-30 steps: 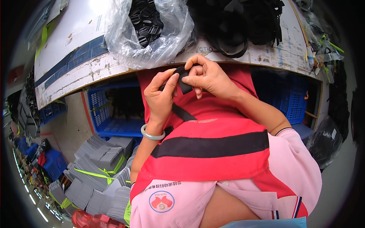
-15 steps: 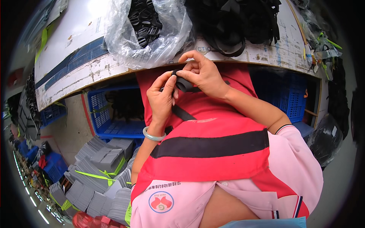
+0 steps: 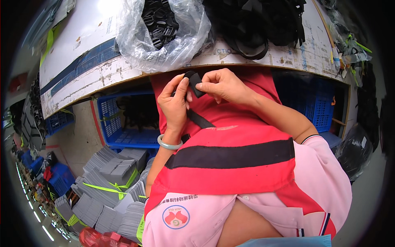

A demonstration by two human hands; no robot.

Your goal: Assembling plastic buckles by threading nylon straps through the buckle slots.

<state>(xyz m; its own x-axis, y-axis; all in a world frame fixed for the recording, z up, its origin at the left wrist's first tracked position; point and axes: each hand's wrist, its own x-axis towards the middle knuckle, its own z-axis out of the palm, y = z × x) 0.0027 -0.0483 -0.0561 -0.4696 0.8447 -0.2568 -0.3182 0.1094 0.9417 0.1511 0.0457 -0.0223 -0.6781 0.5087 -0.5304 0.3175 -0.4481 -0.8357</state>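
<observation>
My left hand (image 3: pixel 175 103) and my right hand (image 3: pixel 220 85) meet just below the table edge, over my red apron. Together they pinch a black webbing strap (image 3: pixel 193 82), folded at its top end between my fingertips. The rest of the strap (image 3: pixel 200 120) hangs down across the apron under my left palm. A pale green bangle (image 3: pixel 169 143) circles my left wrist. A clear plastic bag of black plastic buckles (image 3: pixel 162 29) lies on the white table (image 3: pixel 78 70) just beyond my hands.
A heap of black straps (image 3: pixel 259 24) sits on the table at the back right. Blue plastic crates (image 3: pixel 123 123) stand under the table. Bundles of grey flat pieces tied with green bands (image 3: pixel 105 185) are stacked on the floor at my left.
Both hands have stayed near the table edge while my fingers worked the strap's end, which now stands folded up between them.
</observation>
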